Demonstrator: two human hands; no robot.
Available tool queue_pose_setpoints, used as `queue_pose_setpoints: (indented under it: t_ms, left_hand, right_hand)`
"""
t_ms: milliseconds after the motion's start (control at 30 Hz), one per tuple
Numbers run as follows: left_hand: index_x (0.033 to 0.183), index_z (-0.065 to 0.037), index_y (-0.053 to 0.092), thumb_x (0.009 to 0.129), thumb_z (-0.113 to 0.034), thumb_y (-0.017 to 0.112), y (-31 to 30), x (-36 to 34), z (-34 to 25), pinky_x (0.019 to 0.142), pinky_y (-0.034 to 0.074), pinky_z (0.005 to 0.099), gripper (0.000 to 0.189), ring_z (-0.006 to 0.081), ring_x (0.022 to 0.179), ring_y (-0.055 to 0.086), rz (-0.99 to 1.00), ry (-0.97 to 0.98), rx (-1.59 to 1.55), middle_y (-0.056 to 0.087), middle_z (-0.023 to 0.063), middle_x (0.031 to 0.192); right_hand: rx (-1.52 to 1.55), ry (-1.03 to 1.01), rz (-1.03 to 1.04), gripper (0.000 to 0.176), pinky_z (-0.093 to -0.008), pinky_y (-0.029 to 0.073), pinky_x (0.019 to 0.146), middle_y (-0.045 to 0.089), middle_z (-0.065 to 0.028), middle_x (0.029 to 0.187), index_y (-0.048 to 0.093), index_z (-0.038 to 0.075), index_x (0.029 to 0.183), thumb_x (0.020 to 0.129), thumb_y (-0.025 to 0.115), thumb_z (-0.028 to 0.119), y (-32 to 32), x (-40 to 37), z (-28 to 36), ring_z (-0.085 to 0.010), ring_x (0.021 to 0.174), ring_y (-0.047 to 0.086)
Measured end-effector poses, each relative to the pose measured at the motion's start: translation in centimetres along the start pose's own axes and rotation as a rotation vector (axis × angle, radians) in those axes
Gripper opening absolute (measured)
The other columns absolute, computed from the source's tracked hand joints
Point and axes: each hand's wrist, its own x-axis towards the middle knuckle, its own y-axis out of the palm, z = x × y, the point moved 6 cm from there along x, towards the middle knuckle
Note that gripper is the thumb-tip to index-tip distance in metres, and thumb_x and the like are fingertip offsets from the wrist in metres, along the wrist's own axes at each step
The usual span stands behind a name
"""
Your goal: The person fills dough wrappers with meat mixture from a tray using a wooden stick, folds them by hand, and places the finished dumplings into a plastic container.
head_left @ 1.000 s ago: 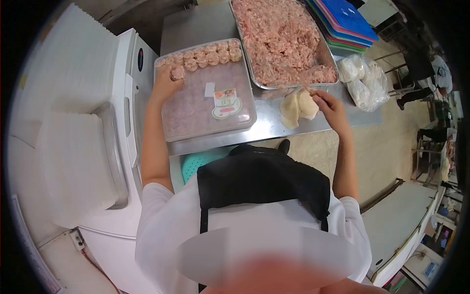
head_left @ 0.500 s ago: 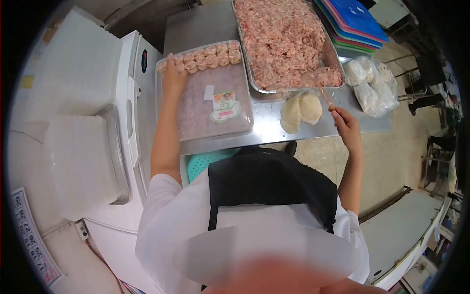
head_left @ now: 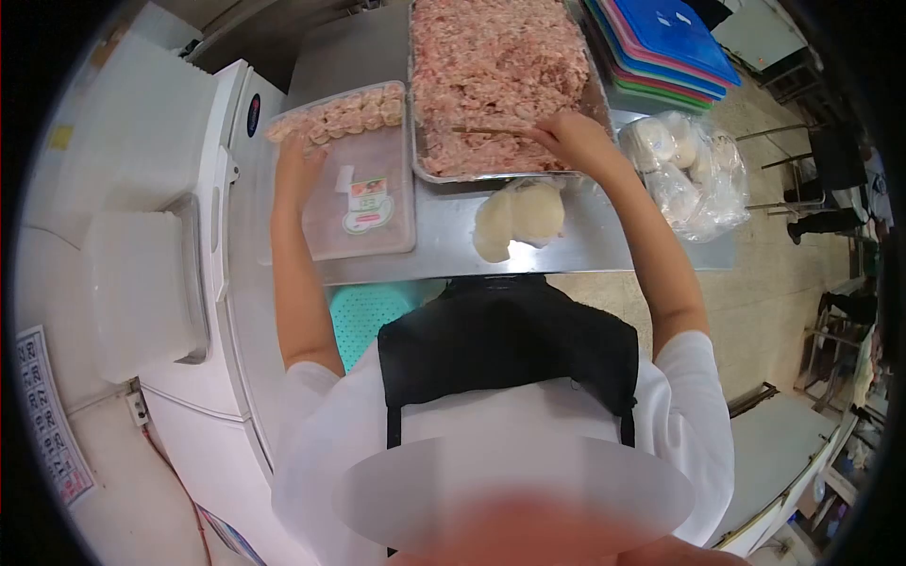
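My left hand (head_left: 299,170) is at the near edge of the dumpling row (head_left: 349,113), over a flat clear plastic container (head_left: 382,222). Its fingers look spread, and no dumpling shows plainly between them. My right hand (head_left: 574,141) grips a thin spatula-like stick (head_left: 491,129), its far part lying against the ground meat (head_left: 500,57). The meat fills a large metal tray (head_left: 453,177). Near the table's front edge, below the tray, is a stack of pale round dough wrappers (head_left: 533,212), with some folded out to the left.
Bagged pale rounds (head_left: 684,174) sit right of the tray. Behind them are stacked coloured lids or boards (head_left: 675,42). A white refrigerator (head_left: 226,179) stands on the left. A green perforated basket (head_left: 363,316) is under the steel table (head_left: 444,259).
My right hand has moved up and left with the stick, from beside the wrappers to over the meat. My left hand has drawn slightly back from the dumplings. The view has shifted right.
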Motion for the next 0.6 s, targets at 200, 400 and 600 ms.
queue_pose_setpoints:
  t_ms: [200,400,600]
  left_hand:
    - [0.111,-0.005,0.061,0.085,-0.006,0.061,7.5,-8.2,-17.6,0.088,0.049,0.0338,0.027,0.0249,0.105,0.059,0.193,0.251,-0.439,0.06,0.0108,0.117]
    - [0.095,-0.003,0.063,0.083,-0.011,0.064,15.0,-12.0,-23.9,0.08,0.048,0.0358,0.014,0.0303,0.092,0.06,0.328,0.155,-0.416,0.06,0.013,0.097]
    - [0.092,-0.005,0.063,0.078,-0.02,0.068,15.8,-13.2,-22.8,0.079,0.047,0.0413,0.022,0.0326,0.089,0.057,0.274,-0.009,-0.177,0.057,0.0139,0.089]
  right_hand:
    - [-0.1,-0.142,-0.055,0.044,-0.0475,0.051,0.071,0.067,-0.0148,0.081,0.067,0.009,0.079,0.092,0.048,0.046,2.9,4.7,-1.9,-0.035,0.081,0.065]
    - [-0.062,-0.292,0.022,0.04,-0.0464,0.052,0.068,0.067,-0.0152,0.078,0.067,0.009,0.081,0.092,0.048,0.043,3.1,2.9,-1.3,-0.0352,0.076,0.065]
    - [-0.02,-0.391,0.032,0.033,-0.046,0.051,0.069,0.067,-0.0145,0.08,0.067,0.009,0.08,0.091,0.052,0.036,2.5,1.5,-0.9,-0.0334,0.079,0.066]
